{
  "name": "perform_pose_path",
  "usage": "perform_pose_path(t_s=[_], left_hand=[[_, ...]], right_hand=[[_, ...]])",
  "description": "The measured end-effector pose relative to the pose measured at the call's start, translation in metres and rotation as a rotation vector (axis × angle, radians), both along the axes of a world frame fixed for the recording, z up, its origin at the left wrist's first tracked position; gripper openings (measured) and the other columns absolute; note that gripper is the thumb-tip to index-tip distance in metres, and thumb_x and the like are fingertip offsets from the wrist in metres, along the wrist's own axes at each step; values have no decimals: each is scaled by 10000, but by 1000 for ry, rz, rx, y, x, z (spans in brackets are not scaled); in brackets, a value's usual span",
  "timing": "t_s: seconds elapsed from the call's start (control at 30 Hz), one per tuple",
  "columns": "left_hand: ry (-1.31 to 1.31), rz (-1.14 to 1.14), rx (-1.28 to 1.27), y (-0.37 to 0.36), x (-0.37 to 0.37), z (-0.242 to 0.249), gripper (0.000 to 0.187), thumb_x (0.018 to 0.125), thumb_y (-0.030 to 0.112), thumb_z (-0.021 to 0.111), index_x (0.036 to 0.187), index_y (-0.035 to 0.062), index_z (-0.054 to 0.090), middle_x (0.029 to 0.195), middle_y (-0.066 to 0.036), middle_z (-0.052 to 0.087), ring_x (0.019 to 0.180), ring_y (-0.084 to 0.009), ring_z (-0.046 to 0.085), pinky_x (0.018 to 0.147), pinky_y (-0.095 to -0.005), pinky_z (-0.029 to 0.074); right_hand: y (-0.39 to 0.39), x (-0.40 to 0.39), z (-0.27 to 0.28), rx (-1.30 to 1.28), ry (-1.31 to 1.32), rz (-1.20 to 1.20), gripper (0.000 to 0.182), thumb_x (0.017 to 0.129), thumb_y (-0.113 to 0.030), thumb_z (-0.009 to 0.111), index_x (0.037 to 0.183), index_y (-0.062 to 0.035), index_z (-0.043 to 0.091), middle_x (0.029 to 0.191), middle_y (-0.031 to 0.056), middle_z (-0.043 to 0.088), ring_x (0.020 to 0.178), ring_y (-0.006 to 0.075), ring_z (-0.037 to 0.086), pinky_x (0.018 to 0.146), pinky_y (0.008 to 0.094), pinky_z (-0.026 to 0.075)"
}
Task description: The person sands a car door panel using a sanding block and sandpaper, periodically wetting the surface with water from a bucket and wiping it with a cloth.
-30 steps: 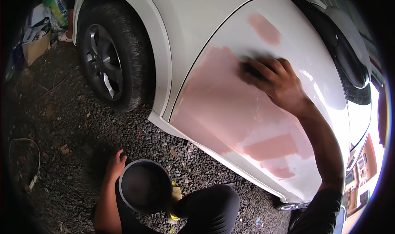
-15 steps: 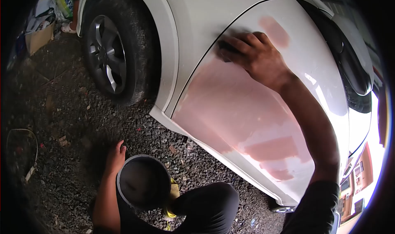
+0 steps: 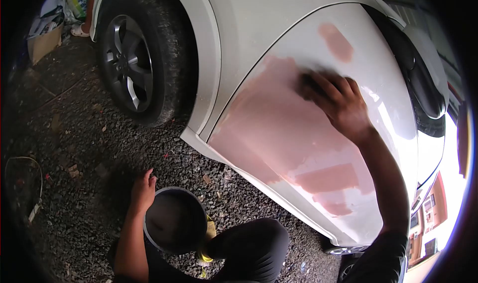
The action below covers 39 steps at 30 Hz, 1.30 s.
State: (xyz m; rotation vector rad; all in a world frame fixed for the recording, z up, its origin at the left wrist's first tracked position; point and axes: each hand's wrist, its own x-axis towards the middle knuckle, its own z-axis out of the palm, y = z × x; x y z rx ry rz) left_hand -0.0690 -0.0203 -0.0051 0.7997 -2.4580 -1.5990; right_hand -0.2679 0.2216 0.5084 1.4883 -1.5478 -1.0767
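The right hand (image 3: 338, 106) was clamped on a dark sanding block (image 3: 309, 82), pressed flat against the pink filler patch (image 3: 279, 128) on the car door (image 3: 318, 39). The left hand (image 3: 143, 189), fingers loosely curled, rested beside the bucket (image 3: 175, 220) below the door. Tilting the block onto an edge could have gouged the filler, and drifting past the patch could have scuffed the white paint.

The right hand (image 3: 341, 106) is raised at the end of a nearly straight, extended arm, palm turned away and fingers (image 3: 318, 86) spread and curved, pressing flat. The left hand (image 3: 143, 191) hangs low at the end of a bent forearm, fingers loosely curled and pointing downward, thumb apart from them.
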Motion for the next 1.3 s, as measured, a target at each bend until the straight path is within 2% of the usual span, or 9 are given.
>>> perform_pose_path(t_s=[0.07, 0.23, 0.43, 0.6, 0.67, 0.87, 1.0, 1.17, 1.3], left_hand=[[23, 55, 92, -1, 8, 32, 421, 1067, 266, 520, 1427, 52, 561, 1408, -224, 593, 1307, -410, 552, 1082, -455, 458], [-19, 63, 32, 2, 7, 2, 429, 1062, 258, 527, 1426, 33, 553, 1362, -233, 623, 1260, -415, 588, 1062, -462, 472], [97, 44, -34, 1, 4, 19, 417, 1061, 251, 521, 1414, 31, 559, 1349, -242, 631, 1242, -424, 600, 1041, -476, 481], [72, 36, -24, 9, -3, 1, 417, 1067, 259, 512, 1427, 52, 547, 1349, -242, 630, 1251, -422, 596, 1037, -476, 485], [23, 4, -68, 11, -3, -15, 419, 1073, 268, 506, 1436, 60, 540, 1350, -237, 630, 1244, -418, 600, 1036, -478, 486], [89, 63, -67, 0, 10, 0, 430, 1085, 298, 496, 1443, 64, 536, 1358, -214, 626, 1229, -402, 609, 1033, -481, 483], [-46, 84, 53, -3, 13, 12, 440, 1088, 319, 490, 1452, 77, 531, 1373, -207, 622, 1255, -403, 594, 1044, -476, 476], [-18, 46, -10, -7, 16, 1, 446, 1092, 337, 480, 1470, 104, 519, 1396, -218, 606, 1292, -408, 572, 1067, -474, 462], [18, 93, 29, -12, 19, 10, 453, 1089, 340, 483, 1473, 102, 518, 1390, -214, 612, 1284, -406, 577, 1061, -472, 468]], right_hand=[[5, -2, 2, -18, -43, -28, 465, 883, -149, 635, 1334, -256, 677, 1416, 4, 575, 1246, 232, 557, 1032, 418, 476], [-64, -18, -7, -31, 67, 68, 432, 885, -155, 640, 1302, -253, 693, 1427, 7, 549, 1210, 238, 555, 1003, 409, 494], [8, 4, -7, -98, -19, -26, 359, 895, -176, 697, 1251, -199, 732, 1392, 47, 582, 1189, 272, 578, 1007, 423, 484], [-51, -15, -20, -153, -30, 62, 401, 907, -165, 694, 1302, -232, 692, 1332, 60, 589, 1157, 275, 580, 967, 428, 494], [-48, -18, -25, -199, 33, 56, 407, 913, -162, 654, 1308, -254, 682, 1340, 48, 577, 1139, 264, 580, 941, 419, 500], [16, -3, -25, -316, -86, 6, 456, 875, -159, 736, 1322, -222, 670, 1376, 77, 565, 1161, 312, 563, 991, 456, 476], [-59, -23, -38, -383, -81, 72, 411, 865, -141, 707, 1269, -217, 691, 1336, 57, 580, 1146, 294, 554, 966, 439, 467], [5, 3, -29, -366, -78, -42, 459, 857, -158, 738, 1306, -235, 685, 1353, 53, 579, 1145, 308, 570, 956, 469, 489], [-4, -8, -26, -338, -81, 4, 485, 846, -197, 758, 1322, -246, 680, 1347, 49, 583, 1139, 302, 573, 959, 458, 496]])
